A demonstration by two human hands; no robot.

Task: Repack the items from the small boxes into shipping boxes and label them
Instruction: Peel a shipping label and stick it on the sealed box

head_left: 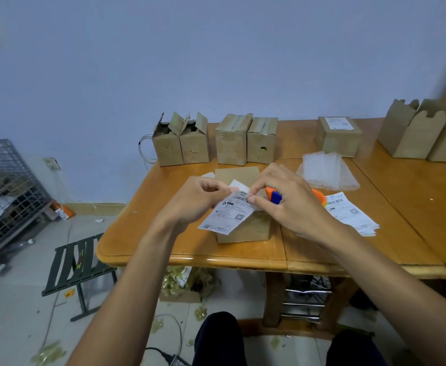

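While both of us look down over the surface (190, 249), we see the left hand (198, 200) and the right hand (290, 202) pinched together on the top edge of one label (229, 212), thumb and forefinger of each closed on it, apparently peeling it from its backing. That label hangs just above a box (245, 228) standing near the front edge, so we judge this box packed and about to be labelled. One labelled box (338, 136) sits at the back right, the only finished one we can see. Two sealed boxes (245, 140) stand at the back centre with no label that we can make out, and beside them two open boxes (181, 141) with their flaps up. More open boxes (417, 133) wait at the far right. A stack of spare labels (353, 215) lies right of the hands, a sheet of bubble wrap (327, 171) lies behind it, and an orange and blue tool (276, 196) is partly hidden by the right hand; we cannot tell whether that hand touches it. We reckon the job is early on, with most boxes left to do.
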